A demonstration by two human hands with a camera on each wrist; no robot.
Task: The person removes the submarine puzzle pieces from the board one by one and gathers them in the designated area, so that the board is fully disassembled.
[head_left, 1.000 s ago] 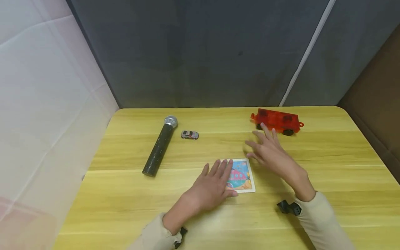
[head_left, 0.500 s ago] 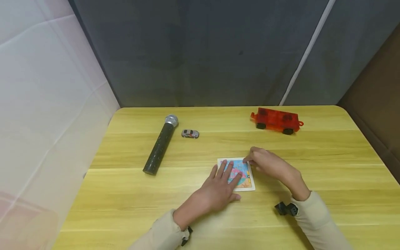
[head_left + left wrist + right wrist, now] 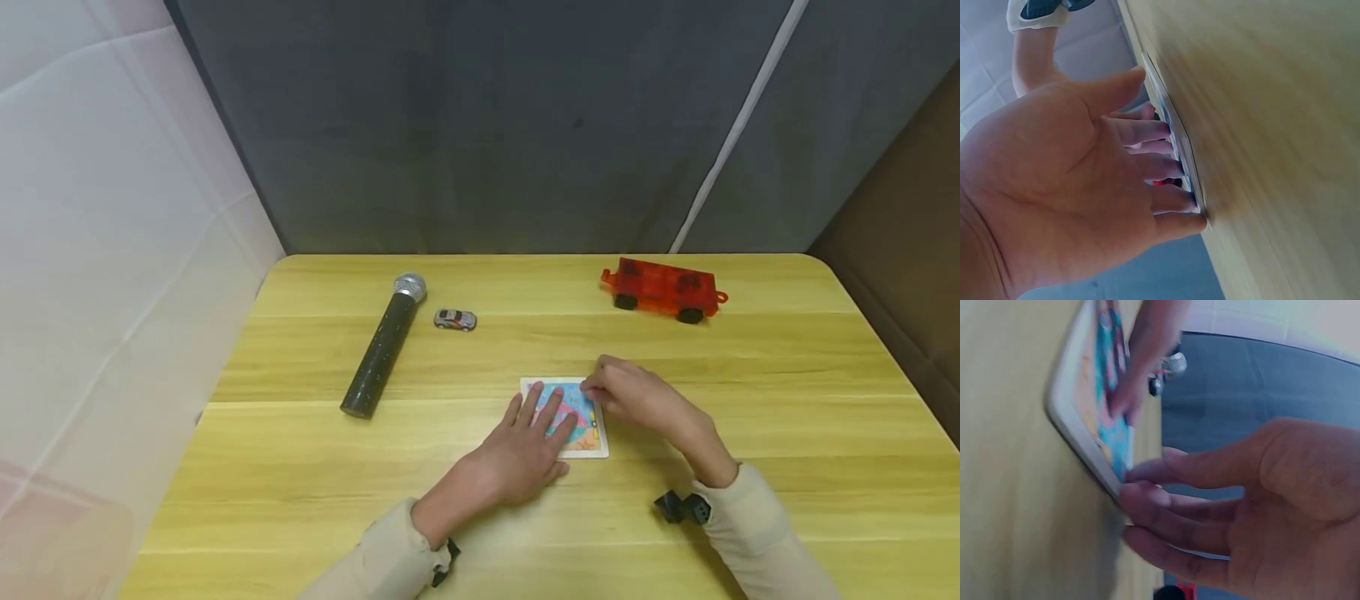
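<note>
A white-bordered picture board (image 3: 587,439) is lying flat on the table (image 3: 285,483), between the hands; it is looking nearly square, so no long axis is standing out; it is sitting just far and right of the left palm and left of the right hand; both hands are touching it. The left hand (image 3: 517,461) is spreading its fingers across the left part; the right hand (image 3: 641,396) is pinching at the far-right corner; farther off, a red toy wagon (image 3: 663,289) is standing right, a toy car (image 3: 455,320) and microphone (image 3: 381,354) left.

Head view high, angled forward-down, wrist views close, card (image 3: 587,433) shared
</note>
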